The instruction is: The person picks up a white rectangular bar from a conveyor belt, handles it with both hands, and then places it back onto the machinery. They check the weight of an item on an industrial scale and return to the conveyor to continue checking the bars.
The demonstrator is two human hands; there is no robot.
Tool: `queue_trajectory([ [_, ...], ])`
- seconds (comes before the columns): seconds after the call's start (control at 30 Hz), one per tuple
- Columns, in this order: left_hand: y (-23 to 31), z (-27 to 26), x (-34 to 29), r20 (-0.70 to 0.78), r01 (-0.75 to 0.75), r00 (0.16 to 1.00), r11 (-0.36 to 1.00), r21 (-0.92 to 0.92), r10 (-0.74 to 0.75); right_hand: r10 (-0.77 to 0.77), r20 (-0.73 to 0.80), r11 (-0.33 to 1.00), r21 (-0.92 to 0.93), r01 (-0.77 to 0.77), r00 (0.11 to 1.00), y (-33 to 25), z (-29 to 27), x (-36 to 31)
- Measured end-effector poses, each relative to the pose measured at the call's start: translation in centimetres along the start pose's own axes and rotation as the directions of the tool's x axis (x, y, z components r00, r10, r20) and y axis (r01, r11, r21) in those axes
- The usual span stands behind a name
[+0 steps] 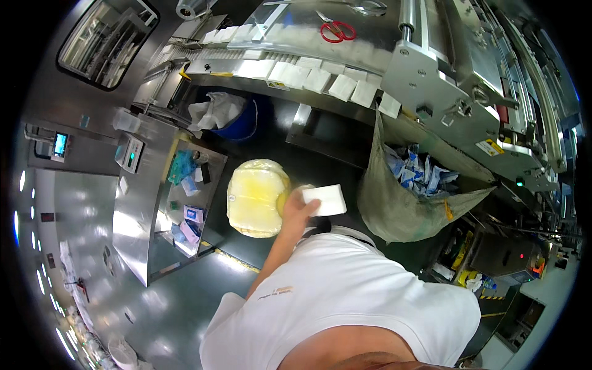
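Note:
My left hand (296,213) is closed round a white folded stack of sheets (327,200), held in front of my waist, with the thumb lying on its near edge. A padded stool (256,196) with a clear, yellowish plastic cover stands just left of that hand. My right hand does not show. Beyond my hand, a row of similar white stacks (316,81) lies along the machine's conveyor.
A large cloth sack (394,213) with blue-and-white wrappers hangs on the right below the machine. Red-handled scissors (337,31) lie on the machine's cover. A blue bin (245,126) stands under the conveyor. On the left is a steel table (139,213) with a scale (131,153).

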State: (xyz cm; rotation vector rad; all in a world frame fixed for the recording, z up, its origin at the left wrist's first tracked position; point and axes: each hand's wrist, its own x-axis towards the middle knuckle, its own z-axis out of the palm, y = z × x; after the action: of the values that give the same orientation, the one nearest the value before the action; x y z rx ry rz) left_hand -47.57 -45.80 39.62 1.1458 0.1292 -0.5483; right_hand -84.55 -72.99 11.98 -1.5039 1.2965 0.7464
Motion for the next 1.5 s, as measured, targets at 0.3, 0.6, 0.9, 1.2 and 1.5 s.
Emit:
queue_trajectory([
  [0.3,2.8,2.6,5.7,0.317,0.195,0.926,0.978,0.071,-0.207,0.041,-0.042,0.994,0.106,-0.036,0.998,-1.3,3.9,-0.4],
  [0.6,3.4,3.5,6.9,0.579,0.234,0.702,0.902,0.362,-0.415,-0.056,-0.295,0.869,0.456,0.192,0.954,-3.2,11.1,-2.8],
  [0.9,2.5,5.8,2.9,0.654,0.09,0.613,0.861,0.5,-0.443,-0.628,-0.399,-0.007,0.861,0.508,0.668,-25.0,6.9,-24.4],
  [1.2,-1.8,4.3,-1.9,0.686,-0.12,0.637,0.833,0.54,-0.353,-0.493,-0.567,0.19,0.67,0.718,0.66,-20.4,8.7,-27.2],
  [1.5,0.8,1.6,-3.7,0.548,-0.039,0.793,0.877,0.479,-0.264,-0.687,-0.37,0.311,0.629,0.713,0.626,-22.9,7.5,-27.5],
])
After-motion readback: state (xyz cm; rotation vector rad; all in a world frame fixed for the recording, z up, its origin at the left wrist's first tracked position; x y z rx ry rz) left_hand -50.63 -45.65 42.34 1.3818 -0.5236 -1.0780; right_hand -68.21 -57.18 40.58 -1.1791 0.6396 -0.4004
